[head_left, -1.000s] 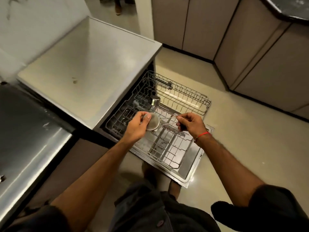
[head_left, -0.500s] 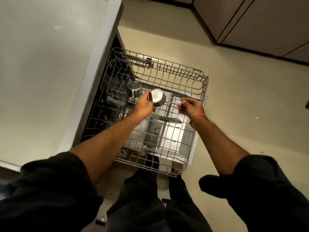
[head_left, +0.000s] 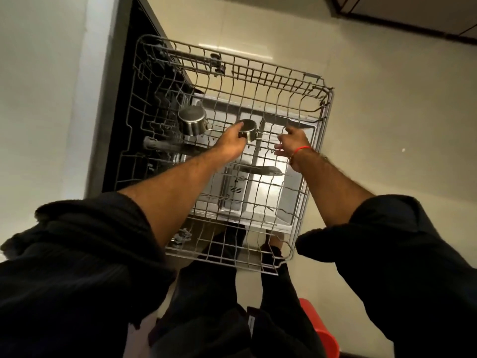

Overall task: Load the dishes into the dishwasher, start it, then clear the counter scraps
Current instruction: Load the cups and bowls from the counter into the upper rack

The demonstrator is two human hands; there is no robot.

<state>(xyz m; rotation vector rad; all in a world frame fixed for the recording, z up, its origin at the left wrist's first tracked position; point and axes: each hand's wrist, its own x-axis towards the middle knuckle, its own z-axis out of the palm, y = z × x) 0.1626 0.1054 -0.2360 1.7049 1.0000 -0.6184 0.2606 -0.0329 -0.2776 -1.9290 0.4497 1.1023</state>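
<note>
Dishwasher [head_left: 121, 104] w/ door down, wire rack [head_left: 304, 223] pulled fully out over it. Tabletop [head_left: 38, 99] on the left. Steel cup [head_left: 192, 120] already sits upside down in the rack's far-left part. Just right of it, a small steel bowl [head_left: 248, 129], mouth down, low over the tines near rack centre; can't tell if it's resting yet. Left hand [head_left: 231, 143] holds it, fingers curled round the near rim. Right hand [head_left: 291, 143] beside it, fingers loosely spread, holding nothing, close above the wires. Bowl prob. light, stiff, smooth and a bit slippery if wet; won't break but will clatter. Best hold is at the rim, thumb opposite fingers, seating it between tines so it doesn't tip.
</note>
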